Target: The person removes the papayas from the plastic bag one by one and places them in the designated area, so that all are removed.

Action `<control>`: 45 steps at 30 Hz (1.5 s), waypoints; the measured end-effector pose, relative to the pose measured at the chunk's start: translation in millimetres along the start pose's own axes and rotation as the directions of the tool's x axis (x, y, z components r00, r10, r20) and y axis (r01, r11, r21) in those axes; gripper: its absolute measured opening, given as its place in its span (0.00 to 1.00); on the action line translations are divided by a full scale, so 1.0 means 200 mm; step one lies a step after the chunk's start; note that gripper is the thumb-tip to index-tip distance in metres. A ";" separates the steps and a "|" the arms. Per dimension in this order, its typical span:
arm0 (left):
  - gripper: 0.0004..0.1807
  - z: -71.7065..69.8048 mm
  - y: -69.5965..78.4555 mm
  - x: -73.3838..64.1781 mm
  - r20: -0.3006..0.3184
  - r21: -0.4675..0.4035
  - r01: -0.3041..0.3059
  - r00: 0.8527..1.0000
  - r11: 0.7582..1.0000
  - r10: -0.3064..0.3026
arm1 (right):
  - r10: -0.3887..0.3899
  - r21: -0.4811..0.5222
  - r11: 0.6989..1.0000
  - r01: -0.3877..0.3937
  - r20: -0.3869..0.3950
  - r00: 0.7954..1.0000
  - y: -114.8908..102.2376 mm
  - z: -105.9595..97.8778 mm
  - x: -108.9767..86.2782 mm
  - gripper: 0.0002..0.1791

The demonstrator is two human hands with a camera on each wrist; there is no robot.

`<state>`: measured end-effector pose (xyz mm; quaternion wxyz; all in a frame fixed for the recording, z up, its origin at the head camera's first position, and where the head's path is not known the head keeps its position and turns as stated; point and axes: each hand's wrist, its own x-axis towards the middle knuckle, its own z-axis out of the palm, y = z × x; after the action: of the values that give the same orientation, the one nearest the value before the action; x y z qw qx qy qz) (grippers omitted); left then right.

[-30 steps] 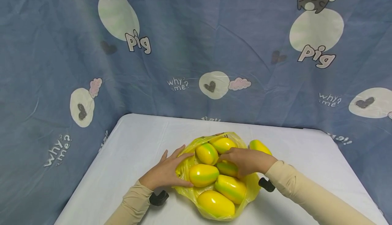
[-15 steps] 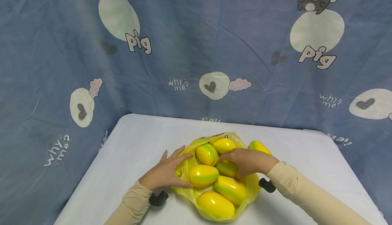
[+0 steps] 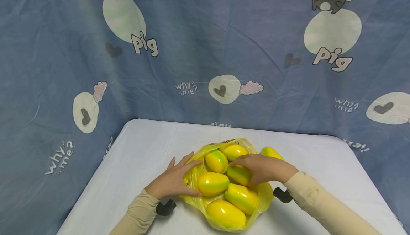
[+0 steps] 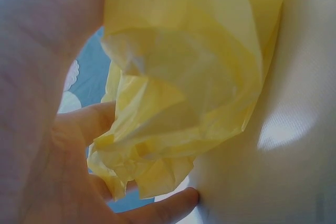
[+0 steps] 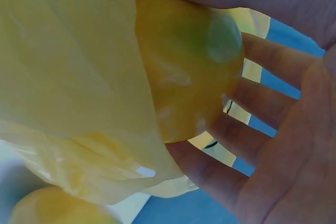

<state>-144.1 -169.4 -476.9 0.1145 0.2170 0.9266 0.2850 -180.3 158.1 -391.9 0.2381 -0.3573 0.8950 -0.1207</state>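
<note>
A thin yellow plastic bag [image 3: 263, 196] lies wide-mouthed on the table, with several glossy yellow-and-green mangoes in it. My right hand [image 3: 262, 167] reaches in from the right and grips one mango [image 3: 238, 175], partly hidden beneath the hand. In the right wrist view, thumb and fingers curve round that mango [image 5: 184, 66] beside the bag's wall [image 5: 68, 66]. My left hand [image 3: 174, 180] rests at the bag's left rim, fingers spread and fairly straight. Crumpled bag plastic [image 4: 178, 87] lies against those fingers in the left wrist view.
Another mango [image 3: 271, 153] lies outside the bag, just beyond my right wrist. The table [image 3: 153, 146] has a white cover. Behind it hangs a blue printed cloth [image 3: 179, 50]. A black wrist camera [image 3: 166, 207] sits under the left wrist.
My right hand has shifted slightly to the right, and the mango in its grip has moved a little with it. The left hand and the bag stay in place.
</note>
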 end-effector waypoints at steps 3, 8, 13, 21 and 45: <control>0.57 0.00 0.00 0.00 -0.002 0.000 -0.002 1.000 1.000 0.002 | -0.006 0.027 1.000 0.007 -0.023 1.000 0.01 0.00 -0.02 0.38; 0.57 0.00 0.00 0.00 -0.002 0.004 -0.001 1.000 1.000 0.001 | -0.020 0.060 0.998 0.024 -0.066 0.998 0.05 0.01 -0.03 0.38; 0.57 0.00 0.00 0.00 0.000 0.010 -0.001 1.000 1.000 0.001 | -0.029 0.096 0.995 0.041 -0.127 0.991 0.07 0.02 -0.05 0.38; 0.57 0.00 0.00 0.00 0.004 0.012 0.004 1.000 1.000 -0.004 | -0.005 0.174 0.984 0.046 -0.230 0.973 0.10 0.04 -0.09 0.39; 0.57 0.00 0.01 0.00 0.012 0.008 0.012 1.000 1.000 -0.012 | 0.077 0.393 0.899 0.195 -0.580 0.811 0.20 0.14 -0.17 0.42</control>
<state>-144.7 -168.5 -475.7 0.1209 0.2138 0.9282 0.2795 -168.5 209.5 -419.4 0.0226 -0.2690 0.8626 -0.4278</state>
